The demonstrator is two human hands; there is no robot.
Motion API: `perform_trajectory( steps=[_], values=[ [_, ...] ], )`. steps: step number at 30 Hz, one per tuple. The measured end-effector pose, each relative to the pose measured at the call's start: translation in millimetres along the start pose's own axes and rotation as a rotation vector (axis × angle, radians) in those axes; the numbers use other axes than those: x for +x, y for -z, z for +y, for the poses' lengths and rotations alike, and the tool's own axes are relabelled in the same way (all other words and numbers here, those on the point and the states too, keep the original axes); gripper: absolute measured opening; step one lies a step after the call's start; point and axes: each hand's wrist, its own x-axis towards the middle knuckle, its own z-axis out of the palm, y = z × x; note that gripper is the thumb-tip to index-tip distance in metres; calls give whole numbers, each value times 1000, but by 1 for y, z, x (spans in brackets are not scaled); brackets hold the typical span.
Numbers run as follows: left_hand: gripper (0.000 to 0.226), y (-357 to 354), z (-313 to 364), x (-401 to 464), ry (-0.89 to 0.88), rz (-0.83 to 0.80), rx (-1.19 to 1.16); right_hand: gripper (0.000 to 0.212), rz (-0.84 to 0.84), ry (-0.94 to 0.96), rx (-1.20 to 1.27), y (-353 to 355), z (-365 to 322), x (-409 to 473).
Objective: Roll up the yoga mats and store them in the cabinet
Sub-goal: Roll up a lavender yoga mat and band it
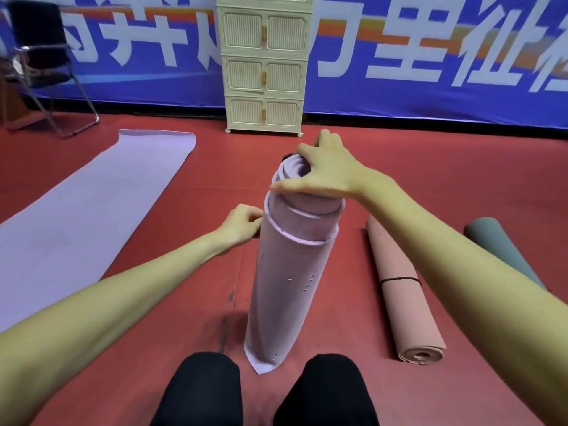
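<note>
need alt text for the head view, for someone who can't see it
Two hands steady a purple rolled mat upright on the red floor: right hand grips its top, left hand its side. A pink rolled mat lies right, a flat purple mat left, a cream cabinet behind.

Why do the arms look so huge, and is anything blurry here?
Head view: wide-angle lens stretches the forearms near the bottom corners; the chair and banner at the top are smeared; the upright lilac mat is fairly sharp; lighting is even, without glare.
</note>
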Motion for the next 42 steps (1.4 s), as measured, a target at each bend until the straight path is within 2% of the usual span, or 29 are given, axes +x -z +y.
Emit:
perform_trajectory(
  steps=[3,6,11,15,17,20,22,24,27,28,30,31,33,35,39,41,42],
  values=[
    [54,2,10,-11,-112,90,84,63,18,31,8,8,-4,-7],
    [49,11,18,-17,-165,154,78,67,98,96,106,18,-8,-14],
    [61,37,41,-27,-269,226,127,60,24,119,160,31,-25,-23],
    [51,60,21,-37,-258,239,151,98,-44,154,14,17,-59,-10],
    [37,72,12,-40,-227,235,121,102,-99,214,-99,1,-71,-4],
    [29,89,-5,-38,-183,171,82,106,-96,334,-150,-40,-75,-9],
    [21,99,-15,-40,-152,129,31,95,-51,373,-109,-61,-77,-10],
    [25,104,-22,-43,-134,129,-47,77,-37,383,-84,-67,-82,0],
    [22,107,-26,-47,-30,127,-175,55,-34,325,-60,-69,-90,16],
    [25,107,-26,-49,36,96,-286,50,-12,297,-61,-72,-90,20],
    [37,108,-28,-49,192,34,-525,45,88,194,-53,-79,-89,24],
    [41,108,-29,-49,234,35,-573,45,154,111,-48,-81,-89,25],
    [46,108,-26,-51,274,27,-568,45,223,-81,-32,-84,-90,24],
    [42,105,-24,-51,276,22,-571,44,179,-214,48,-89,-85,24],
    [27,99,-24,-54,287,-20,-681,48,43,-195,335,-89,-68,18],
    [18,95,-22,-57,255,-71,-654,53,13,-150,372,-83,-63,11],
    [21,94,-20,-59,234,-96,-634,54,-4,-126,387,-81,-62,8]
  ],
)
